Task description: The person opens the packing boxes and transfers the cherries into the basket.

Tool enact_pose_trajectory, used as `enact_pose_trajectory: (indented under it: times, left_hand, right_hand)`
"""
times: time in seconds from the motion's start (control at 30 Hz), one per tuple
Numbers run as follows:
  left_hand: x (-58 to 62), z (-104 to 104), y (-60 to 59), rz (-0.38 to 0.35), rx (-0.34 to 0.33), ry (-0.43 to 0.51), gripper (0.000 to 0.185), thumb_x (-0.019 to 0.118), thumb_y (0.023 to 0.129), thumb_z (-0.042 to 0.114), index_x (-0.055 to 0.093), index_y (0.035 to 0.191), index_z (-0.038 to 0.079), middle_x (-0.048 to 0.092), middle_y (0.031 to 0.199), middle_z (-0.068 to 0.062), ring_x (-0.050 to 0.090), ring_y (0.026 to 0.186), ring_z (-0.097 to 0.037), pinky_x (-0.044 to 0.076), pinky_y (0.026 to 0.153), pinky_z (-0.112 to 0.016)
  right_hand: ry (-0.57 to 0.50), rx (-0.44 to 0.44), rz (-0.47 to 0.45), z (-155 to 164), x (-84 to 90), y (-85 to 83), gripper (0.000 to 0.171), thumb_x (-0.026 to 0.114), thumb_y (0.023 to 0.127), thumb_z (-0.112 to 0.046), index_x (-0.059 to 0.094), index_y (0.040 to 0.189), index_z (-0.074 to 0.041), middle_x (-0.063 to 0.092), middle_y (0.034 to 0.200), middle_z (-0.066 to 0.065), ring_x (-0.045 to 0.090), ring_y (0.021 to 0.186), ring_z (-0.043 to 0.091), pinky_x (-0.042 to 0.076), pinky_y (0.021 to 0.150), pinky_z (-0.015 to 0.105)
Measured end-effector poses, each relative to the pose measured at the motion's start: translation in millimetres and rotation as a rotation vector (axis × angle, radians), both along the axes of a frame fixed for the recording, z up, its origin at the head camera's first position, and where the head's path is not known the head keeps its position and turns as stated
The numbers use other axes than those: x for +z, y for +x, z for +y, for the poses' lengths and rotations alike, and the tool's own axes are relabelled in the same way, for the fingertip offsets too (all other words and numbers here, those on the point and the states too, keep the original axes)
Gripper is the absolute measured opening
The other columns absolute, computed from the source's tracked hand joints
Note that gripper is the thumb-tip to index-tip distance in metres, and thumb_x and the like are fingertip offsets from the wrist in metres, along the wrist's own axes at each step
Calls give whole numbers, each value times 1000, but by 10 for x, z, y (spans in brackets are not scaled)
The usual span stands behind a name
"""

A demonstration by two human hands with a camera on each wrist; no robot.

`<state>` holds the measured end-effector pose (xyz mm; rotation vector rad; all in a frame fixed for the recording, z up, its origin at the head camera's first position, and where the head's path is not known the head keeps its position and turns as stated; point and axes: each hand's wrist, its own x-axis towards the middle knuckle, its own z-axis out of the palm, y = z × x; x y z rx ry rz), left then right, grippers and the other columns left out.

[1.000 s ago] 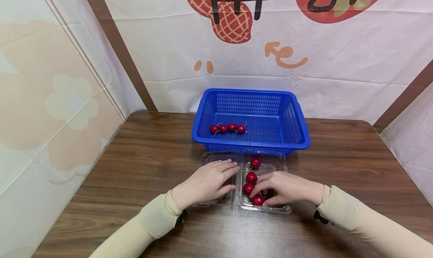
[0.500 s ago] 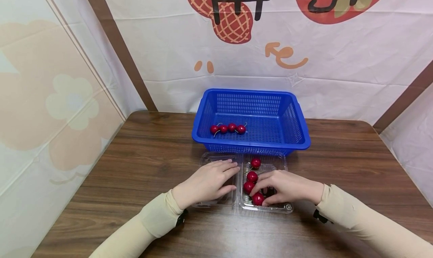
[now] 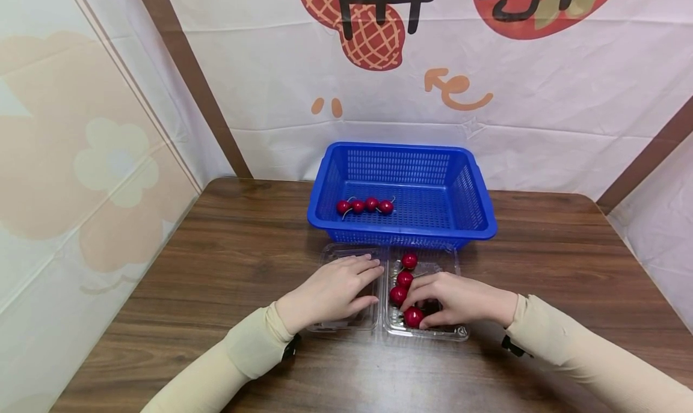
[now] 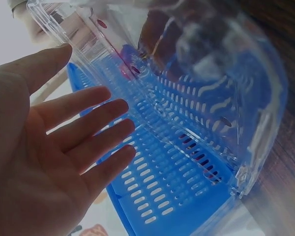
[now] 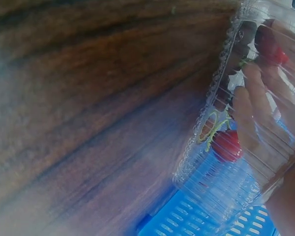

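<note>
A clear plastic clamshell box [image 3: 379, 329] lay open on the wooden table [image 3: 216, 269], just in front of a blue basket [image 3: 482, 220], with its two halves side by side and its long axis running left to right across the table. The left half, the clamshell lid [image 3: 331, 327], held no fruit. The right half, the clamshell tray [image 3: 444, 335], held four cherries [image 3: 403, 279] in a rough line running from the basket side toward the person; the nearest cherry [image 3: 413, 317] lay against the fingertips of the right hand. The blue basket stood behind the box, its long axis also left to right, and contained a row of four more cherries, the basket cherries [image 3: 364, 205], in its left portion, stems visible. The left hand [image 3: 330, 293] lay flat on the clamshell lid, fingers straight and slightly spread, pressing down and gripping nothing; the left wrist view confirmed an open palm [image 4: 54, 147] with extended fingers beside the clear plastic. The right hand [image 3: 460, 299] rested inside the clamshell tray with its fingers bent toward the nearest cherry; the thumb and forefinger touched it, but whether they pinched it could not be determined. In the right wrist view, fingers [image 5: 246, 113] appeared through the clear tray wall next to a cherry.
</note>
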<state>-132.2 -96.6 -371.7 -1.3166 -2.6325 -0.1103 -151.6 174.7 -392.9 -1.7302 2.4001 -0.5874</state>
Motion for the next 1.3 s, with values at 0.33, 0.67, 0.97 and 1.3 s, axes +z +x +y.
enact_pose_trajectory:
  times: [0.33,0.67,0.97,1.3]
  left_hand:
    - [-4,-9,4,-5,-10,4,53,60,90,42,58,129,6,59,131,-10,53,125,-26,42,106,-38]
    - [-10,-11,-2,6,-9,-5,53,59,91,43,58,129,7,59,131,-10,53,125,-25,42,106,-37]
    - [-7,-12,-1,4,-8,-1,52,59,91,43,58,129,8,59,131,-9,53,126,-25,42,107,-37]
    - [-10,-11,4,12,-9,-2,52,58,91,43,59,129,8,59,131,-9,53,126,-25,42,106,-37]
  right_hand:
    - [18,3,11,-14,26,7,31,76,79,-24,67,107,-15,67,105,-6,62,100,5,52,87,22]
    - [-20,-4,8,-18,24,7,31,77,78,-21,67,106,-13,67,104,-4,63,96,4,53,83,19]
    - [-35,-15,24,-5,38,5,31,77,77,-21,67,106,-13,67,105,-4,63,96,6,53,84,21]
    - [-35,-45,44,46,106,-20,33,75,79,-24,68,108,-12,67,106,-3,64,94,7,54,83,22]
